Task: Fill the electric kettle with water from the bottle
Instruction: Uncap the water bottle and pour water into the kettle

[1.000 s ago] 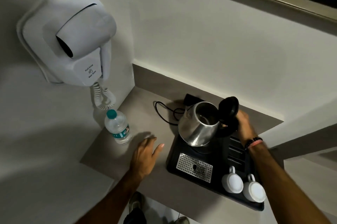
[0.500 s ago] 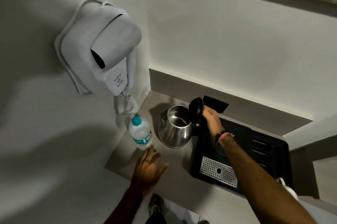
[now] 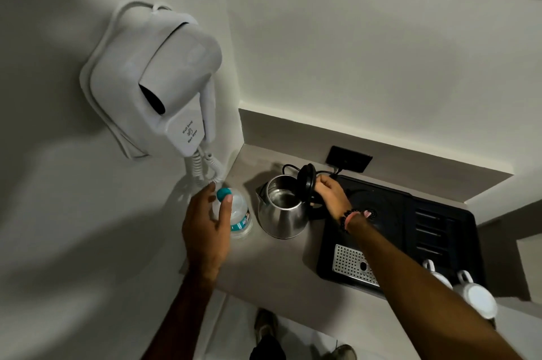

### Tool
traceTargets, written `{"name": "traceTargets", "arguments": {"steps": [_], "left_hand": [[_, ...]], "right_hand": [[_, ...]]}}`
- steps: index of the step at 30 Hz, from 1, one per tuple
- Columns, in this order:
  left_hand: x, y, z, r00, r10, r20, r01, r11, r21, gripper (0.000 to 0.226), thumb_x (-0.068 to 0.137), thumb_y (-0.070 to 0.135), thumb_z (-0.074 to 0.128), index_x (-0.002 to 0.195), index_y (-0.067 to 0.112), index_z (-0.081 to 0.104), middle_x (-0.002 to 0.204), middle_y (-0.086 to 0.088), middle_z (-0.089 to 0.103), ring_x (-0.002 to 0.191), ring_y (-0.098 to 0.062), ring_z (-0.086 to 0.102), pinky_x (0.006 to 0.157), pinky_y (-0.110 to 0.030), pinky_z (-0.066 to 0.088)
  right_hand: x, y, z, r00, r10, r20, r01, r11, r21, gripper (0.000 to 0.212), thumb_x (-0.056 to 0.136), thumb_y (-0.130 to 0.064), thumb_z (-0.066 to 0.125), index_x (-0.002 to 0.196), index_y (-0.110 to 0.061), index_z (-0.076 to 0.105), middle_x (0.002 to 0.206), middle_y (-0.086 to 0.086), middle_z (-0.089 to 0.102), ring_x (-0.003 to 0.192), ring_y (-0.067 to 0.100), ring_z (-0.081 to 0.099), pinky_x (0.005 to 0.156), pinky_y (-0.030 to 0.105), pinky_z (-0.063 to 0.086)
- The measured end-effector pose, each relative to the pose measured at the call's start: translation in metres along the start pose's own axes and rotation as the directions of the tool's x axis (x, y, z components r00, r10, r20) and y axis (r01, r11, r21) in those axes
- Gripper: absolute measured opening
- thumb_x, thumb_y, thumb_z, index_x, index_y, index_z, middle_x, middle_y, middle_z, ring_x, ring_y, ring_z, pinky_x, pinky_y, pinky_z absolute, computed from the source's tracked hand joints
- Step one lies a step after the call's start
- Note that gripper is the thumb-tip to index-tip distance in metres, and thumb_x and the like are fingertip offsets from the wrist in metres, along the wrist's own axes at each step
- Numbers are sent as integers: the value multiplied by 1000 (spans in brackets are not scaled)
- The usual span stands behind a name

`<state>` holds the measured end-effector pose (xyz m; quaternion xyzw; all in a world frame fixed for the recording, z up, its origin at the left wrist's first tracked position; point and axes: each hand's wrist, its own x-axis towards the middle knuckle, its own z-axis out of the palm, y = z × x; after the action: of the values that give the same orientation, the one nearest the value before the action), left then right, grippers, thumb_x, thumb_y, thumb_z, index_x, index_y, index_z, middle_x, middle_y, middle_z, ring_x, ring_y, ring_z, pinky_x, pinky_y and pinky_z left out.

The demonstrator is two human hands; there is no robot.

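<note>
The steel electric kettle (image 3: pixel 281 217) stands on the grey counter (image 3: pixel 281 260), off its base, with its black lid (image 3: pixel 306 183) flipped up. My right hand (image 3: pixel 330 194) grips the kettle's handle behind the lid. Left of the kettle stands a clear water bottle (image 3: pixel 240 217) with a teal cap (image 3: pixel 223 194). My left hand (image 3: pixel 206 227) is over the bottle, thumb by the cap and fingers spread around its left side, not closed on it.
A black tray (image 3: pixel 440 230) with the kettle base, a metal drip grid (image 3: pixel 352 264) and two white cups (image 3: pixel 472 295) fills the right of the counter. A white wall hair dryer (image 3: pixel 170 86) hangs above the bottle, its coiled cord close behind. A black socket (image 3: pixel 349 158) sits on the back ledge.
The kettle was lifted off its tray base and set on the counter beside the bottle. My left hand moved forward from the counter up to the bottle.
</note>
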<state>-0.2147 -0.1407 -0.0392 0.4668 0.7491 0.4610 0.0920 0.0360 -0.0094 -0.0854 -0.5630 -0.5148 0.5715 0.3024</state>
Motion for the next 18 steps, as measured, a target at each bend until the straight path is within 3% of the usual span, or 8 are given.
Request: {"name": "traceTargets", "arguments": {"steps": [3,5,7,10,14,18], "left_hand": [[10,5,0,996,25,88,-25,1000,-2,36,92,26,67,125,9,66,129,-12,67,117,-26,62,95,-26,46],[12,1,1,994,42,105,-40,999,-19,32,91,21,70,121,9,69,127,-12,68,116,-28,63,95,-39,53],[14,-2,1,994,-15,104,22,997,-68,28,89,22,72,116,13,71,123,-8,70,112,-27,64,86,-48,60],[15,-4,1,992,-81,96,93,986,-138,26,83,28,78,107,24,69,115,-1,71,105,-28,68,70,-46,64],[18,-7,6,992,-111,53,116,987,-115,37,72,38,86,98,20,67,108,-1,73,98,-24,70,66,-41,65],[18,0,9,993,-111,-29,109,993,-52,42,67,44,88,90,16,66,104,-3,75,88,-19,69,73,-37,63]], "right_hand": [[-2,-4,-4,1000,19,17,-17,993,-115,52,81,-48,56,99,0,58,103,22,68,100,40,64,94,51,50],[-1,-5,-5,1000,17,25,-11,975,-221,44,88,-49,52,111,-13,62,117,14,67,114,36,60,103,53,45],[0,-6,-7,999,-1,49,17,944,-331,48,97,-49,47,136,-23,56,139,9,59,132,32,49,111,53,38],[4,-5,-10,997,7,75,28,888,-459,55,102,-52,41,152,-29,40,154,10,47,143,32,38,117,53,31],[6,-4,-14,995,33,94,29,806,-592,58,103,-52,36,157,-33,29,161,11,37,149,30,27,119,54,24],[2,-8,-16,991,75,110,11,777,-630,77,89,-67,27,159,-34,21,165,11,28,153,30,18,120,56,16]]}}
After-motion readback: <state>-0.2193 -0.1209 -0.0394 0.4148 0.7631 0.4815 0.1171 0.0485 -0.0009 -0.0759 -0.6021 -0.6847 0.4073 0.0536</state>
